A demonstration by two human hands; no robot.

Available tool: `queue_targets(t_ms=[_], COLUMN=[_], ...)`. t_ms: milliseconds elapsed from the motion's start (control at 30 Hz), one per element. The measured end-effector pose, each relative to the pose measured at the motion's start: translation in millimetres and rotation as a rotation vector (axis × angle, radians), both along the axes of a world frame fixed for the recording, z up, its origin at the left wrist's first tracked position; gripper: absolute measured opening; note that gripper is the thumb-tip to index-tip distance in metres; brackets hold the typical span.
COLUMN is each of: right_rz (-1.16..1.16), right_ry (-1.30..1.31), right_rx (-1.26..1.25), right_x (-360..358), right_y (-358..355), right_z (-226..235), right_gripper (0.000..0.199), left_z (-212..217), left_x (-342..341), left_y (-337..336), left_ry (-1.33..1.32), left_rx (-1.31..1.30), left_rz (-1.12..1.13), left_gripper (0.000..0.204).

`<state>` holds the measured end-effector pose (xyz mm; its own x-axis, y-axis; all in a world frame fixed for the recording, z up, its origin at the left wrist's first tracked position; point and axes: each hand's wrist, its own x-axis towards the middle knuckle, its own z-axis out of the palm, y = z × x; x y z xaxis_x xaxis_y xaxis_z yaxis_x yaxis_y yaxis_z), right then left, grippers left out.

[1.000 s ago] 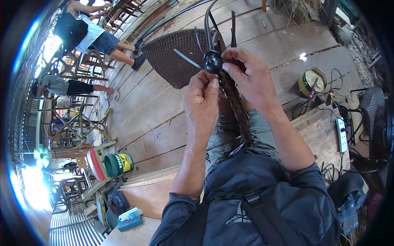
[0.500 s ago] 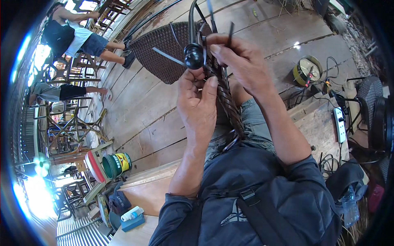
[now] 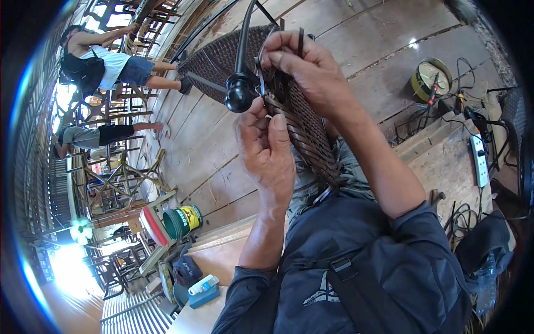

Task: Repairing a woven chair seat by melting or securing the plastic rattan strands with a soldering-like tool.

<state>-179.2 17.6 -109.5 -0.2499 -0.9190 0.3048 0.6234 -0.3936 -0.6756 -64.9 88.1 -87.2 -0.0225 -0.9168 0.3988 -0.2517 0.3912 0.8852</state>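
A dark brown woven wicker piece [image 3: 208, 61], probably part of a chair, stands between my knees. Its thick braided edge [image 3: 311, 146] runs down toward my lap. A curved dark pole with a glossy black ball knob [image 3: 239, 99] rises beside it. My right hand [image 3: 314, 72] is closed in a pinch on a dark flat weaving strip [image 3: 262, 80] above the braid. Just below the knob, my left hand [image 3: 270, 153] has its fingers curled at the strip's lower part, thumb beside the braid. Its fingertips are partly hidden. A loose strip end sticks out past the knob.
At right are a tin [image 3: 431, 78] with a red-handled tool, tangled cables and a white power strip [image 3: 478, 160] on a wooden board. A green bucket [image 3: 182, 221] and a blue box [image 3: 204, 296] lie at left. Two other people [image 3: 114, 69] are among chair frames at far left.
The view has shifted, and the wicker piece is tilted differently, with the knob now further left. My right hand has moved up and left with the strip; my left hand stays below the knob.
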Motion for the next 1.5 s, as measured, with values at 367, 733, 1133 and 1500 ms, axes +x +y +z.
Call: queue_targets(t_ms=[367,733,1133,1500], right_rz=[0.002,0.218,0.359,0.392], right_ry=[0.611,0.474,0.294,0.2], right_rx=[-0.178,-0.108,-0.051,-0.023], right_x=[-23,-26,-23,-16], right_y=[10,-2,-4,-7], right_z=[22,2,-8,-11], right_gripper=[0.023,0.017,0.019,0.016], left_z=[6,82,107,119], left_x=[17,52,16,5], left_y=[-2,-81,-128,-136], left_ry=[-0.548,-0.733,-0.825,-1.083], left_rx=[-0.266,-0.397,-0.04,0.006], left_rz=[0.083,-0.47,-1.026,-1.089], left_gripper=[0.037,0.054,0.028,0.03])
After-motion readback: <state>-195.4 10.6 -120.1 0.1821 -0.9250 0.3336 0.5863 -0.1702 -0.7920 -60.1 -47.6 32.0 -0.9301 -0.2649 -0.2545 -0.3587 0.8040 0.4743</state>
